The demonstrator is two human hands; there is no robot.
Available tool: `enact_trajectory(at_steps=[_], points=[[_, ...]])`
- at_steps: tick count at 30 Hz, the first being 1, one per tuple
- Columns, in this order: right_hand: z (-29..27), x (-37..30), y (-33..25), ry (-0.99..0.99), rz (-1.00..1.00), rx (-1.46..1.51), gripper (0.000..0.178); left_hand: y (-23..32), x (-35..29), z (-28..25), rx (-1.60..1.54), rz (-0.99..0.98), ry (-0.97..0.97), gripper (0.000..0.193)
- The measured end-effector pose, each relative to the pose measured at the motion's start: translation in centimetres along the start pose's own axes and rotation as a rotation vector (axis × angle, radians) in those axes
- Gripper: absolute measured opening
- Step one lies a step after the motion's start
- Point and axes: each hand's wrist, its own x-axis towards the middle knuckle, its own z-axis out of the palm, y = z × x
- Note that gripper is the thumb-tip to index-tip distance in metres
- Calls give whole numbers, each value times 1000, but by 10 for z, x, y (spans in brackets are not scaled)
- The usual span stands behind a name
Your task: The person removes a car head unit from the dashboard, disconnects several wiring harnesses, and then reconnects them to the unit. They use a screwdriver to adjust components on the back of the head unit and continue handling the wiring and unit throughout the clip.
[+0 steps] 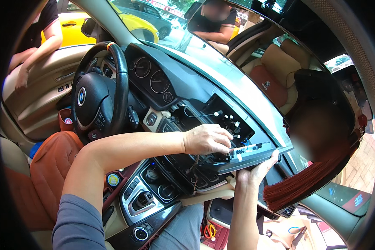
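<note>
Well left of both grips stands the steering wheel [98, 95]; below-left of the left grip [221, 143] is the gear selector [145, 199]. That grip's fingers curl at the black panel [250, 161]; whether they pinch anything, I cannot tell. Just beyond, loose plugs [236, 124] and wires may snag. The panel tilts between both grips, probably stiff, moderately heavy, scratch-prone, best held by its edges; the right grip [259, 171] clasps it from beneath, toward its right end.
</note>
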Motion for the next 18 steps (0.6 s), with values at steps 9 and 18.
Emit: enact_trajectory(at_steps=[9, 18], points=[[4, 11, -16, -69, -26, -92, 53, -14, 12, 0, -9, 252, -77, 23], [3, 12, -19, -180, 67, -67, 51, -9, 22, -2, 203, 498, -166, 10]])
